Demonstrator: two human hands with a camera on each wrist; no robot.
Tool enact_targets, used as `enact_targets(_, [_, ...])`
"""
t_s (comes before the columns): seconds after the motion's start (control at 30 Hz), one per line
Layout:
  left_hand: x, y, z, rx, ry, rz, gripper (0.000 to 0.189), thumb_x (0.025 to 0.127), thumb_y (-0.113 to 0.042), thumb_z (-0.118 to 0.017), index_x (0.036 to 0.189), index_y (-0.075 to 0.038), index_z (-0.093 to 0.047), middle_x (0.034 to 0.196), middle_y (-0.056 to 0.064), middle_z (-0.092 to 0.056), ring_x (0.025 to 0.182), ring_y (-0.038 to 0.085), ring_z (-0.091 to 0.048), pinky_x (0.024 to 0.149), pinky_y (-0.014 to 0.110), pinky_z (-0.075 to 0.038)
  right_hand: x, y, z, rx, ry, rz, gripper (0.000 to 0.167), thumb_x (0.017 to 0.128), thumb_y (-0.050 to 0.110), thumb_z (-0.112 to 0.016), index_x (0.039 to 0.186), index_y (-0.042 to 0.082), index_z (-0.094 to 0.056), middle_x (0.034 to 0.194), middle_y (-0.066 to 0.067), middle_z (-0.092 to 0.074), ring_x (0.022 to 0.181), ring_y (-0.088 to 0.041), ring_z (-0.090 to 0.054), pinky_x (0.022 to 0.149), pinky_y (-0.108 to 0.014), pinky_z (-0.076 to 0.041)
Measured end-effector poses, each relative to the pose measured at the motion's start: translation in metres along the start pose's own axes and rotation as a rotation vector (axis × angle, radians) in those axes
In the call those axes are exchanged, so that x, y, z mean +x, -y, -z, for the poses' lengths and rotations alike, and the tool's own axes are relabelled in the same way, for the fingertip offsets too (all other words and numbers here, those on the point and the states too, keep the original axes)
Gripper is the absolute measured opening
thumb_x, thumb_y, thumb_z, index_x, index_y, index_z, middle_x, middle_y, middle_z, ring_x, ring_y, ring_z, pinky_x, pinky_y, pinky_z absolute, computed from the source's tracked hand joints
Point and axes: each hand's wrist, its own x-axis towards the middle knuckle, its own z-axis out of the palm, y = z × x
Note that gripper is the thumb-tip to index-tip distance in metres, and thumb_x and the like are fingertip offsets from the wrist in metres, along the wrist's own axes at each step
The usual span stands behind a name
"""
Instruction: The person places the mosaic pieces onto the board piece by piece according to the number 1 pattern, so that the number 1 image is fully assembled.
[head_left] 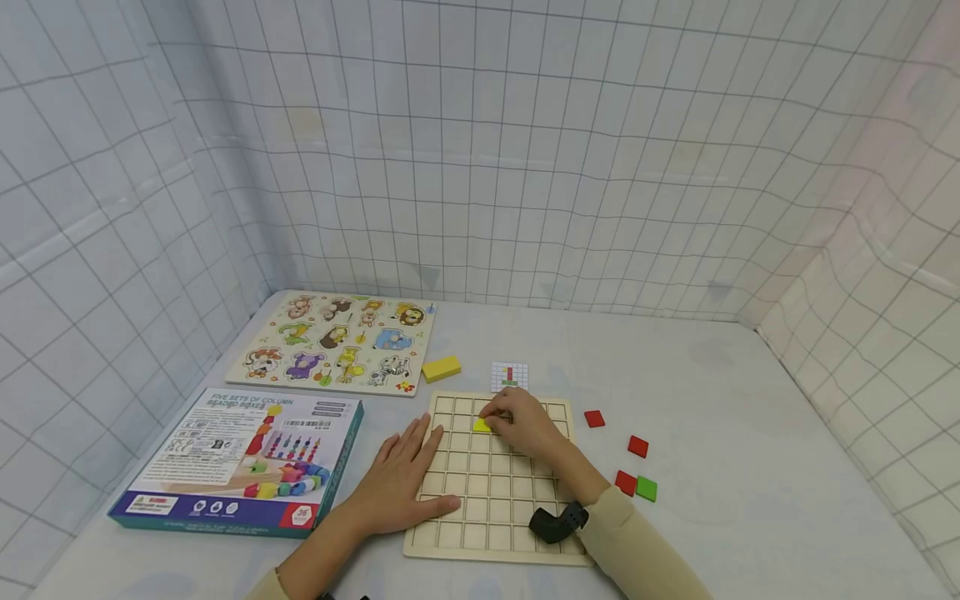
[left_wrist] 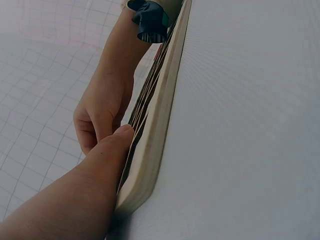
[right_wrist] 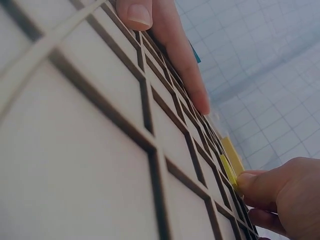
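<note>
The right hand (head_left: 522, 423) pinches a yellow tile (head_left: 481, 425) between thumb and fingers over a far-row cell of the wooden grid board (head_left: 480, 487). The tile looks square, its visible sides roughly following the grid lines; the right wrist view shows its edge rising above the dividers. The board's side edges run away from the person. The left hand (head_left: 397, 487) lies with fingers extended across its left edge. Pale cloth covers the table (head_left: 750, 450); grid-patterned white walls (head_left: 480, 167) enclose it.

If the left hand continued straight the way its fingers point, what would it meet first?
Probably the yellow block, just beyond the grid board, though depth leaves the exact line unclear.
</note>
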Motion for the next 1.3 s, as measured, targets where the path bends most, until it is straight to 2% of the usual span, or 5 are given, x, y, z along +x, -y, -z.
enact_targets(0.27, [-0.001,-0.001,0.002,-0.007,0.002,0.0,0.102,0.086,-0.071,-0.053,0.156,-0.004,-0.02,0.161,0.018,-0.007,0.148,0.032,-0.006,0.112,0.059,-0.01,-0.002,-0.001,0.005,-0.019,-0.007,-0.019,0.009,0.092,0.008,-0.067,0.097,0.01,-0.074,0.094,0.002,-0.063,0.09,-0.016,-0.058,0.079,-0.036,-0.05])
enact_targets(0.53, [-0.001,-0.001,0.002,-0.001,0.001,-0.001,0.103,0.085,-0.071,-0.053,0.156,-0.004,-0.02,0.161,0.019,-0.007,0.148,0.032,-0.006,0.112,0.059,-0.009,-0.009,-0.007,0.02,0.004,-0.027,-0.06,0.009,0.093,0.007,-0.066,0.095,0.011,-0.074,0.095,0.002,-0.065,0.091,-0.018,-0.059,0.079,-0.038,-0.049])
enact_targets(0.83, [-0.001,-0.002,0.002,-0.015,0.007,-0.003,0.102,0.085,-0.07,-0.054,0.156,-0.004,-0.019,0.161,0.019,-0.006,0.148,0.032,-0.005,0.112,0.059,-0.009,-0.025,-0.014,0.047,0.045,-0.046,-0.17,0.009,0.093,0.008,-0.066,0.098,0.011,-0.073,0.102,0.002,-0.066,0.099,-0.021,-0.059,0.088,-0.044,-0.048])
enact_targets(1.07, [-0.002,-0.001,0.0,-0.016,0.006,-0.002,0.102,0.085,-0.071,-0.053,0.156,-0.005,-0.019,0.161,0.018,-0.005,0.148,0.032,-0.005,0.112,0.059,-0.009,-0.041,-0.029,0.07,0.014,-0.085,-0.192,0.01,0.094,0.011,-0.066,0.101,0.01,-0.073,0.102,0.002,-0.068,0.098,-0.021,-0.06,0.086,-0.046,-0.048])
enact_targets(1.3, [0.0,0.0,0.0,-0.008,0.008,0.0,0.103,0.085,-0.071,-0.053,0.156,-0.005,-0.018,0.162,0.018,-0.004,0.148,0.032,-0.004,0.113,0.059,-0.008,-0.057,-0.045,0.092,-0.014,-0.14,-0.282,0.011,0.094,0.012,-0.066,0.103,0.009,-0.072,0.099,0.001,-0.068,0.093,-0.02,-0.059,0.084,-0.042,-0.046])
